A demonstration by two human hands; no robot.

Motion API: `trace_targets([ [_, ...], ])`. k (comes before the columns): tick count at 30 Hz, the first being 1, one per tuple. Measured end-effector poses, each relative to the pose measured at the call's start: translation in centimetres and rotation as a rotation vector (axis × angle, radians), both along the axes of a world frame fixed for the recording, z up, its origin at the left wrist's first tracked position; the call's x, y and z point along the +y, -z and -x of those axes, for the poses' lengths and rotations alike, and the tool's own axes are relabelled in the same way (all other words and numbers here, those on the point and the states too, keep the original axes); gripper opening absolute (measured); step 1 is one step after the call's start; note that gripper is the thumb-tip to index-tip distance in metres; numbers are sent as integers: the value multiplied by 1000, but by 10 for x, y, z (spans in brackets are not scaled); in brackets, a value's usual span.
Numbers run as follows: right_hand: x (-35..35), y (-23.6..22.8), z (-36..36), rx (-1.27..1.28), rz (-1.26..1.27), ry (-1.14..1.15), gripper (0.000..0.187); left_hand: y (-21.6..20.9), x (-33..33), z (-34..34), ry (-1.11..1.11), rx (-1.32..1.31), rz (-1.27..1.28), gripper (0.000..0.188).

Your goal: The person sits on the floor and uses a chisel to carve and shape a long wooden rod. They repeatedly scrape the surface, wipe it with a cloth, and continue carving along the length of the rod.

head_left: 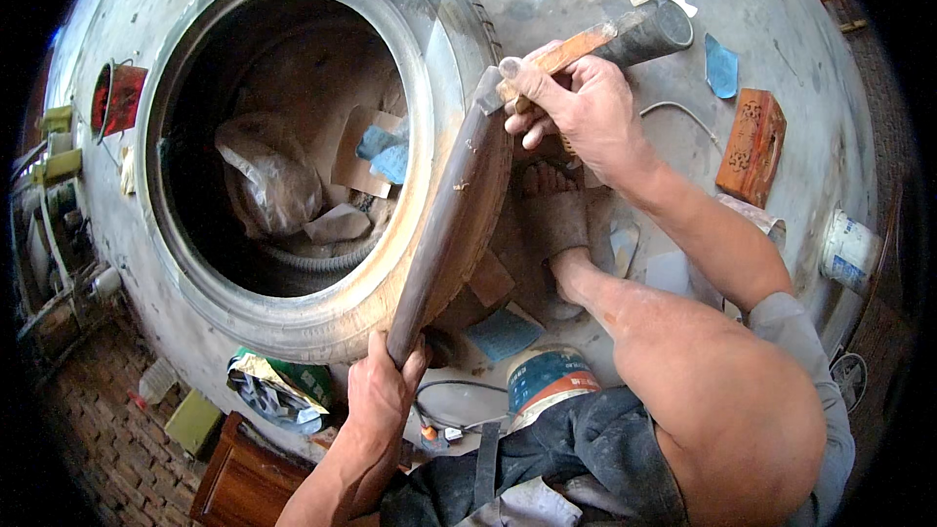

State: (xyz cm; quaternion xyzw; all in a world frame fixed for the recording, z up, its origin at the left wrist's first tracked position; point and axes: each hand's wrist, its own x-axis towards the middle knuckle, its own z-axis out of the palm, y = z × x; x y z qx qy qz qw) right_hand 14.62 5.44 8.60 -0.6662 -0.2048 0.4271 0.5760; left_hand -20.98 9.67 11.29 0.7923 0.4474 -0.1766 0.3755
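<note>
My left hand is wrapped round the lower end of the dark bar, while my right hand grips a flat orange-brown tool at the bar's far end, thumb on top. The bar slants between my two hands across the right side of the tyre, which seems to serve as its rest. I judge this to be scraping or smoothing: small pale flecks sit on the bar just below my right hand, though I can't make out the tool's working edge. To do it well, I should brace the bar firmly with my left hand so it can't roll, use light, even strokes, and brush off the flecks to check the surface. My left fingers belong low, clear of the stroke. The black cylinder just beyond my right hand could get in the way, so short strokes seem safer.
</note>
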Motion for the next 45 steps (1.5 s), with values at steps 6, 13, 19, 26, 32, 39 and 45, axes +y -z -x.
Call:
trace_targets([
  [6,-1,2,6,32,-25,-29,29,-9,0,-8,-47,78,51,28],
  [13,-1,4,7,42,-21,-31,30,-4,1,-3,-3,55,45,27],
  [19,-2,1,13,42,7,-89,30,-5,1,-4,-4,37,44,27],
  [26,-2,-1,14,92,-8,-91,31,-3,0,-5,-20,14,16,39],
  [32,0,4,2,24,-38,-9,29,-4,1,-4,-15,-23,26,38],
  [39,-2,2,-5,63,-12,20,30,-8,4,-7,-6,-25,47,37],
  [45,-9,3,13,108,-59,-114,26,-12,4,-11,-26,-15,52,36],
])
